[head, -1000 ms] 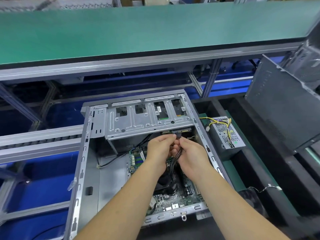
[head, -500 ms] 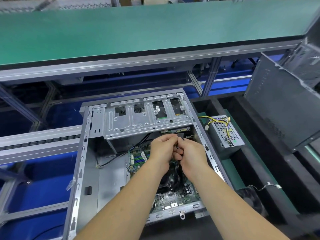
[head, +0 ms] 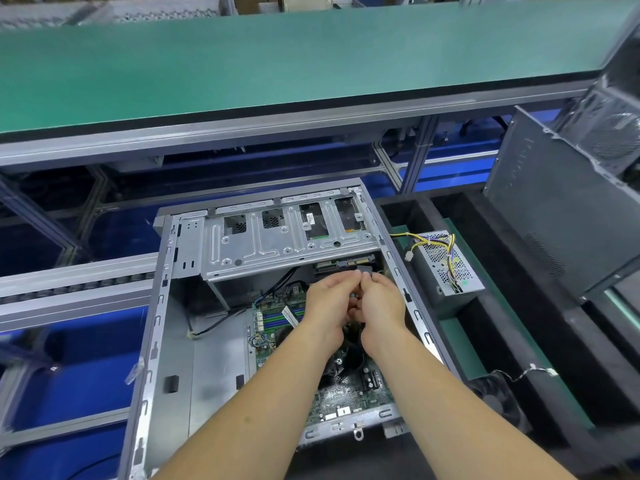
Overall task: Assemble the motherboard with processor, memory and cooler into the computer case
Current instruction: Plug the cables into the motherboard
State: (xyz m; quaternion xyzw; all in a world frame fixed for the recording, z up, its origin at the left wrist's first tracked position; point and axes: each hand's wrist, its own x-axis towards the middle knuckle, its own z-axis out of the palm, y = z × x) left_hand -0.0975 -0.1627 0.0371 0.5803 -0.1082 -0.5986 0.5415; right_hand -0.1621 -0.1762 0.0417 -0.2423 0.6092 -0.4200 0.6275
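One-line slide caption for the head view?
Both hands pinch a black cable connector below the drive cage inside the open case.

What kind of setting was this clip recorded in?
Most likely a computer assembly line in a factory: a long green-topped workbench on aluminium framing, an open computer case at the station, and a loose power supply beside it.

This is a computer assembly line in a factory. A long green belt (head: 277, 57) on a grey aluminium frame (head: 242, 133) runs across the far side, a roller track (head: 79, 282) lies at the left, and an open case (head: 159, 323), a loose power supply (head: 446, 268) and a case panel (head: 554, 216) sit at the station.
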